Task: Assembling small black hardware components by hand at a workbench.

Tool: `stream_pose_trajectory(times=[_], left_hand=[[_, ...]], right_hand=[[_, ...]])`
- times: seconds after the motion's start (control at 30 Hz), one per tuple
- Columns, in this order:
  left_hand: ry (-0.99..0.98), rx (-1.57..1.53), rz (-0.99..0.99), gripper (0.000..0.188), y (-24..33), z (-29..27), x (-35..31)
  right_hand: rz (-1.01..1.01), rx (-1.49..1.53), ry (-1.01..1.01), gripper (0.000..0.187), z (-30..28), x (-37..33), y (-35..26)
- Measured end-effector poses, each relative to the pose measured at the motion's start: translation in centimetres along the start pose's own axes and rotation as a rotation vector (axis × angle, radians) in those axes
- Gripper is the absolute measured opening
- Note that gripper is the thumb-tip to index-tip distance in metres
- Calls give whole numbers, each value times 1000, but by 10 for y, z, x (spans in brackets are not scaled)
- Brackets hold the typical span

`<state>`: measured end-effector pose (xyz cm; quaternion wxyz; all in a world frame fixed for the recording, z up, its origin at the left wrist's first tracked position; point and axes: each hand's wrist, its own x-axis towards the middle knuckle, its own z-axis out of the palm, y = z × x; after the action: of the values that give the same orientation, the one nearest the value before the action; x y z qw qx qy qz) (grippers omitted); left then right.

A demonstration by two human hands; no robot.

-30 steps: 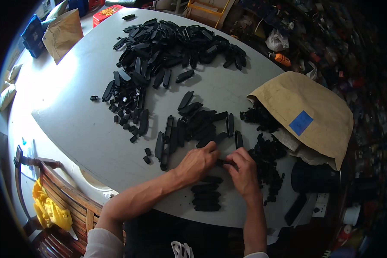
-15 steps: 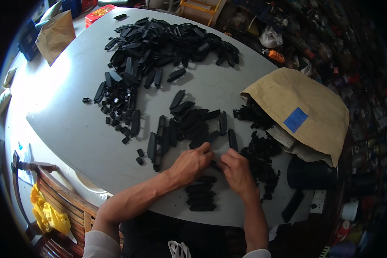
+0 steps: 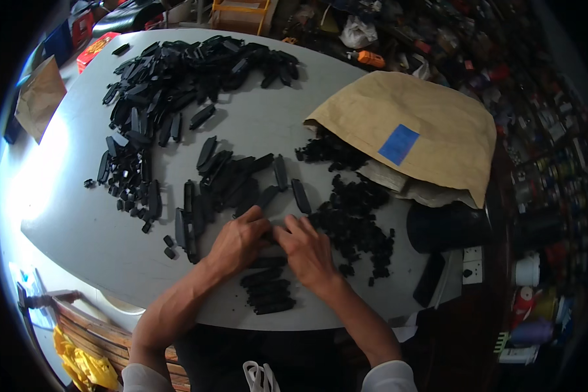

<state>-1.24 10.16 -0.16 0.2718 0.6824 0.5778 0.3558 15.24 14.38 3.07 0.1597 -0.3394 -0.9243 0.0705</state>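
Observation:
Above the near part of the table, my left hand (image 3: 236,243) and my right hand (image 3: 306,253) meet with bent fingers. Between them is a dark elongated black plastic part, mostly covered by the fingers. Just below my hands lies a neat column of similar black parts (image 3: 268,292), side by side. Beyond my left hand is a loose heap of long black plastic pieces (image 3: 232,181). Past my right hand spreads a pile of small black clips (image 3: 353,219), their exact shape hard to make out.
A large heap of black pieces (image 3: 189,72) covers the far side of the grey table (image 3: 65,209). Small black caps (image 3: 127,176) lie at left. An open brown paper sack (image 3: 431,124) with a blue patch rests at right, near a black cylinder (image 3: 447,227). A wooden chair (image 3: 91,330) stands near left.
The whole view has shifted, so the table and piles appear farther left. My hands remain together over the same spot, and my right hand's fingers have come round nearer the left.

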Motion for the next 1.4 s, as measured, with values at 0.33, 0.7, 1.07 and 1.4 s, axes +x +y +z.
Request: stream_pose_trajectory(times=[0.33, 0.7, 1.07, 1.4], left_hand=[[1, 12, -11, 26, 9, -6, 2], [-20, -49, 5, 25, 2, -15, 2], [43, -10, -32, 23, -2, -5, -2], [52, -21, -50, 21, -4, -3, -2]], right_hand=[[682, 136, 153, 10, -78, -137, 59], [706, 260, 144, 13, -64, -127, 41], [660, 937, -75, 5, -11, 5, -7], [573, 758, -135, 10, 9, 24, -13]])
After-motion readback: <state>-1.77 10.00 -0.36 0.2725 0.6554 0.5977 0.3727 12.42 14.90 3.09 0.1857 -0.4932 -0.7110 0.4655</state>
